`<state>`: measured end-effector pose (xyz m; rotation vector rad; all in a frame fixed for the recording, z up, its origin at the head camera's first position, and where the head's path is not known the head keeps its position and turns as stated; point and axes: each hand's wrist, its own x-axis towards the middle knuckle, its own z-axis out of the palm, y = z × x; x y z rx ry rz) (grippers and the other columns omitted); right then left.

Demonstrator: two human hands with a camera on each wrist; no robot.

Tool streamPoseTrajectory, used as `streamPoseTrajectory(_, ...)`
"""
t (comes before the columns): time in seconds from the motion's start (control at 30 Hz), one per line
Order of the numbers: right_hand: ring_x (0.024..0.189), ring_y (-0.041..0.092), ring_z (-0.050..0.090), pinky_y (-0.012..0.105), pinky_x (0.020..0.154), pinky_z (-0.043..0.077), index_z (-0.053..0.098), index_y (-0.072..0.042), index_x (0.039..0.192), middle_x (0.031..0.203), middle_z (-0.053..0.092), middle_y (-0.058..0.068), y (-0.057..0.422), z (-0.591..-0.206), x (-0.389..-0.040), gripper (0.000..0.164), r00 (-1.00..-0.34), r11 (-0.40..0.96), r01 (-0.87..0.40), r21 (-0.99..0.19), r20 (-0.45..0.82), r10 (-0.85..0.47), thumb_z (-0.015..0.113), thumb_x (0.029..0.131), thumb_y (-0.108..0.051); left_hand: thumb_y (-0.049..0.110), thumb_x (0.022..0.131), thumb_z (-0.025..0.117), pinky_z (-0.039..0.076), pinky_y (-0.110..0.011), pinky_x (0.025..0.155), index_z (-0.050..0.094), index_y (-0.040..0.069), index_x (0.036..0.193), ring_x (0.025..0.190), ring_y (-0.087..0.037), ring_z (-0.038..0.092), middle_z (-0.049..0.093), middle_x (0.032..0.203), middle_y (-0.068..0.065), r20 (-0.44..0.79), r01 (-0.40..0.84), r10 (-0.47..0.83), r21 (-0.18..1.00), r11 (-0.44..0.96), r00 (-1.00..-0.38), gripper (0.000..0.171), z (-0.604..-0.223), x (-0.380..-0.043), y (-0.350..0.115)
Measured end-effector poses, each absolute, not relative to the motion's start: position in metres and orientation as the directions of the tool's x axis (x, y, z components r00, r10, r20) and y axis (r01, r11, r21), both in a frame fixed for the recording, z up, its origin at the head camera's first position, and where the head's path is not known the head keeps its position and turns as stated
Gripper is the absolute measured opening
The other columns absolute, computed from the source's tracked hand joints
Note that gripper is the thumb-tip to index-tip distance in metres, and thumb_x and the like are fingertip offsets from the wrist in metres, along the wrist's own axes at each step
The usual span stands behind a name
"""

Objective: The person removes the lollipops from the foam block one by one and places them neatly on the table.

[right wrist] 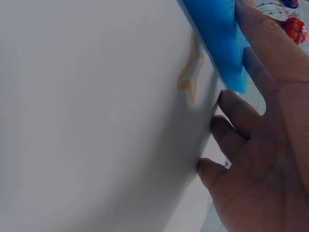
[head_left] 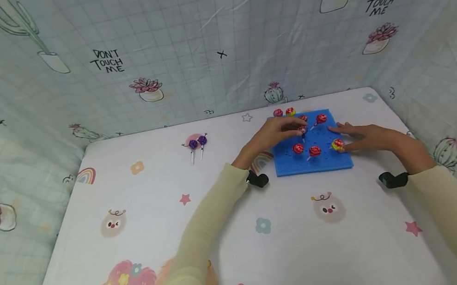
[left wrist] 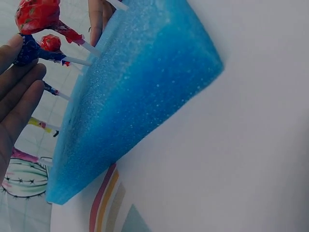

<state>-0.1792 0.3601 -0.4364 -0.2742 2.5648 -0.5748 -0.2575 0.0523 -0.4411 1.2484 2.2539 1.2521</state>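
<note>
A blue foam block (head_left: 298, 166) lies on the table with several wrapped lollipops stuck in it by their sticks. My left hand (head_left: 273, 133) reaches over its left side and pinches a dark-blue-wrapped lollipop (left wrist: 28, 50) by the head; its stick meets the foam in the left wrist view. Close by stands a red lollipop (left wrist: 37, 14). At the block's right edge, my right hand (head_left: 368, 138) touches the foam with extended fingers, as the right wrist view (right wrist: 260, 140) also has it. Its thumb is beside a red-and-yellow lollipop (head_left: 337, 144).
Two purple lollipops (head_left: 193, 144) lie on the white patterned table (head_left: 282, 257), left of the block. More lollipops (head_left: 290, 111) stand along the block's far left edge. A printed cloth (head_left: 184, 35) hangs behind the table.
</note>
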Motion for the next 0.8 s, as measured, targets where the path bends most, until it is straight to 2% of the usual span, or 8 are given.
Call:
streamPoseTrajectory(0.13,0.148,0.056,0.007,0.082,0.108,0.010,0.027,-0.016,0.161,0.164,0.011,0.030,0.361,-0.438,-0.180,0.086,-0.857,0.887,-0.090,-0.454,-0.418,-0.301,0.067,0.094,-0.051,0.024,0.100,0.066,0.047,-0.014,0.099,0.068,0.016,0.133,0.119,-0.003,0.059,0.067,0.132,0.002,0.164,0.554,0.781,0.791,0.261,-0.602,0.034,-0.439,-0.258,0.049)
streamPoseTrajectory(0.33,0.148,0.056,0.007,0.082,0.108,0.009,0.027,-0.015,0.161,0.164,0.012,0.030,0.361,-0.436,-0.179,0.087,-0.855,0.889,-0.097,-0.448,-0.420,-0.305,0.067,0.094,-0.052,0.024,0.100,0.067,0.048,-0.016,0.098,0.068,0.016,0.134,0.119,-0.002,0.060,0.068,0.132,0.002,0.194,0.548,0.768,0.804,0.231,-0.610,0.035,-0.428,-0.256,0.042)
streamPoseTrajectory(0.53,0.149,0.056,0.005,0.082,0.108,0.009,0.027,-0.015,0.161,0.164,0.010,0.031,0.360,-0.435,-0.177,0.086,-0.853,0.877,-0.085,-0.473,-0.420,-0.309,0.068,0.094,-0.049,0.021,0.101,0.066,0.049,-0.017,0.098,0.067,0.013,0.134,0.118,-0.006,0.062,0.068,0.130,-0.002,0.206,0.553,0.761,0.801,0.230,-0.615,0.035,-0.426,-0.257,0.035)
streamPoseTrajectory(0.8,0.149,0.056,0.005,0.082,0.108,0.007,0.027,-0.016,0.162,0.165,0.010,0.030,0.361,-0.437,-0.177,0.086,-0.857,0.876,-0.082,-0.476,-0.415,-0.305,0.068,0.094,-0.050,0.016,0.100,0.066,0.051,-0.019,0.098,0.067,0.006,0.132,0.114,-0.007,0.065,0.068,0.125,-0.003,0.266,0.552,0.750,0.819,0.154,-0.605,0.033,-0.429,-0.258,0.027)
